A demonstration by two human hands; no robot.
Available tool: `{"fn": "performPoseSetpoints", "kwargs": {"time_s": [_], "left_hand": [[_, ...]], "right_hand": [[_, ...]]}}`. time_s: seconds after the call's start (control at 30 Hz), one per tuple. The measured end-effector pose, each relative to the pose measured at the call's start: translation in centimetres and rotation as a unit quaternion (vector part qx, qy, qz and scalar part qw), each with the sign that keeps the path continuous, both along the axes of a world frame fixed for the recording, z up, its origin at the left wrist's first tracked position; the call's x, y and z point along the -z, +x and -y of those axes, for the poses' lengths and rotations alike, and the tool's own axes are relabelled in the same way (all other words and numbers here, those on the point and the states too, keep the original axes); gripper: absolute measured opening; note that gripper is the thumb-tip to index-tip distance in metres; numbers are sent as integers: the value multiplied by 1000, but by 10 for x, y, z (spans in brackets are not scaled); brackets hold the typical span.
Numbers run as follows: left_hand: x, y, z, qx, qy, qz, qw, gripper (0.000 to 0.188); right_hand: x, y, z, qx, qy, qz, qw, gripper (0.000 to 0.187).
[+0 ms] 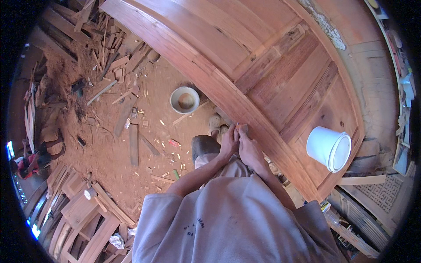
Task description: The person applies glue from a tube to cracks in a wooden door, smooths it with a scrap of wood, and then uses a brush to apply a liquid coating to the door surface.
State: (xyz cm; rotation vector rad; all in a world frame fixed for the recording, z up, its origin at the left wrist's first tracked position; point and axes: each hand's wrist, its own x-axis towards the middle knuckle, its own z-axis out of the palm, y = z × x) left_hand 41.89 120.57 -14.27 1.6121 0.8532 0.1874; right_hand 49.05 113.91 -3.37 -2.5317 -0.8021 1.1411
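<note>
My left hand (pixel 230 143) and my right hand (pixel 250 151) are close together in front of my body, beside the near edge of a large reddish-brown panelled wooden door (pixel 188 52). A small flat brown piece (pixel 244 128) shows at the fingertips of my right hand; its kind is too small to tell. The right fingers are closed on it. My left fingers are curled and closed against the right hand, and what they hold, if anything, is hidden.
A white lidded bucket (pixel 322 147) stands on the door's right part. On the dirt floor sits a pale bucket (pixel 184 100) with brownish content. Wood offcuts (pixel 118 65) lie at the far left, wooden frames (pixel 90 232) at the lower left. Another person (pixel 30 164) is at the left rim.
</note>
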Motion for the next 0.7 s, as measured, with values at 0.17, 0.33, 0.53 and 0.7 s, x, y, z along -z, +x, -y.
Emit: {"fn": "performPoseSetpoints", "kwargs": {"time_s": [0.17,0.33,0.53,0.7], "left_hand": [[-5,-2,-1,-6,-67,28,997,25],[4,-9,2,5,-74,32,997,21],[14,-6,27,-35,-58,0,998,24],[6,5,55,-93,-18,44,995,23]], "right_hand": [[5,-5,-6,29,32,11,999,48],[5,-5,-16,48,-29,-50,997,54],[-1,-7,-28,65,-1,-20,998,52],[16,-4,-34,82,-24,-13,996,45]]}}
